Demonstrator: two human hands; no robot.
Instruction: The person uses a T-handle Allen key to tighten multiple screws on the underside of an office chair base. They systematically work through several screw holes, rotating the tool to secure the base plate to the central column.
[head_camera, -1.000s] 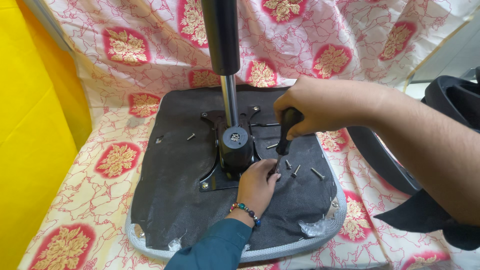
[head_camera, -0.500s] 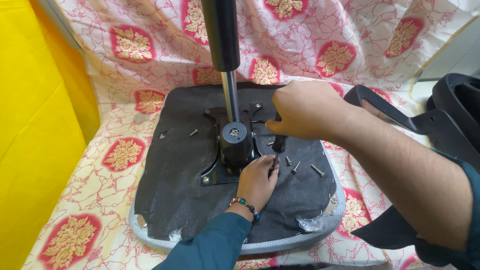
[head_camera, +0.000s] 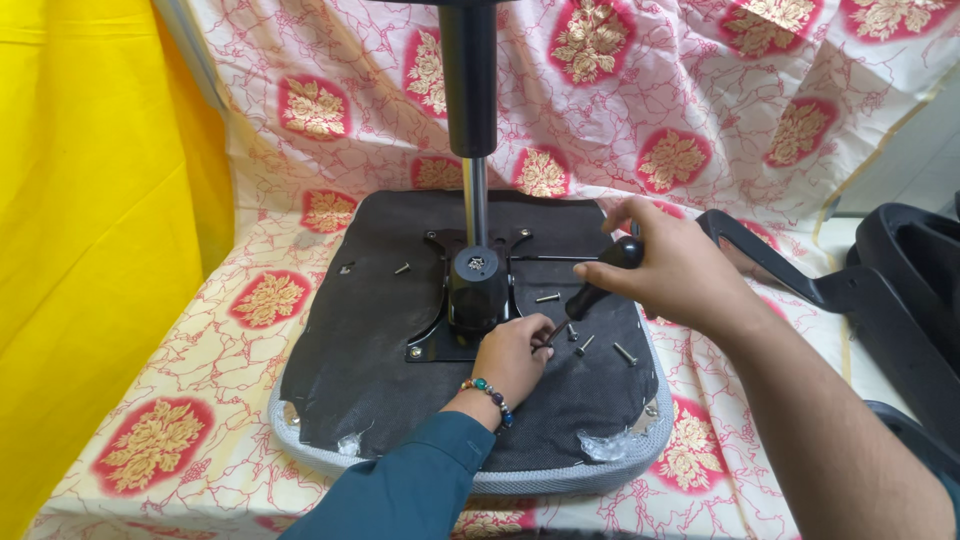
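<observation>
An upturned office chair seat with a black fabric underside lies on a patterned cloth. A black metal mechanism plate with a gas-lift column stands at its middle. My right hand grips a black-handled screwdriver, its tip angled down toward the plate's right edge. My left hand rests on the seat beside the tip, fingers pinched around the shaft or a screw there. Several loose screws lie on the fabric.
A black chair armrest and back part lies to the right. A yellow curtain hangs on the left. The red and white floral cloth covers the surface and rises behind. More screws lie left of the plate.
The view has shifted. My right hand has lowered and tilted the screwdriver toward the plate's right edge. My left hand stays at the same spot by the tip.
</observation>
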